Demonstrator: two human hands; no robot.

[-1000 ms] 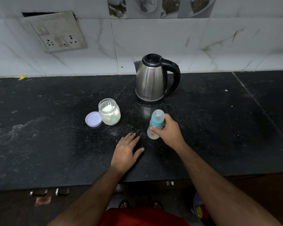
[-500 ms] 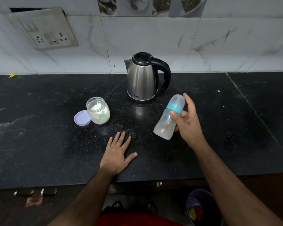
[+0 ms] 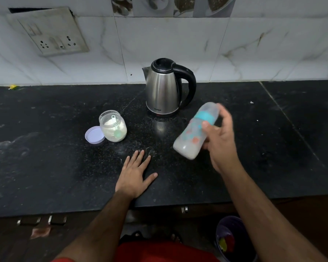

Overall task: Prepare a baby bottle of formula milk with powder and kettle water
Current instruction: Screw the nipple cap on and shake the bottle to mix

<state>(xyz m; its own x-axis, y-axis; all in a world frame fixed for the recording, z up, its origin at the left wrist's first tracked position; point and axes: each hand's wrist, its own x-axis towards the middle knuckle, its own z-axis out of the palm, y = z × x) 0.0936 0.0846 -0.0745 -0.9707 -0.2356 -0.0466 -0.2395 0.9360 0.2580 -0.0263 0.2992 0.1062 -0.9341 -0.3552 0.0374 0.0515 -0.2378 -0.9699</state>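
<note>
Bare forearms, red garment (image 3: 159, 252) below

Head camera looks steeply down, close over the countertop (image 3: 45, 157).

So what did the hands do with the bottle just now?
The right hand lifted the bottle off the counter and tipped it, cap up and to the right, keeping its grip. The left hand stayed flat on the counter; kettle, jar and lid stayed put.

The kettle (image 3: 163, 89) carries one small dark brand mark low on its steel body, near the base; it appears to read "MILTON", though the letters are small. No other text is legible.
</note>
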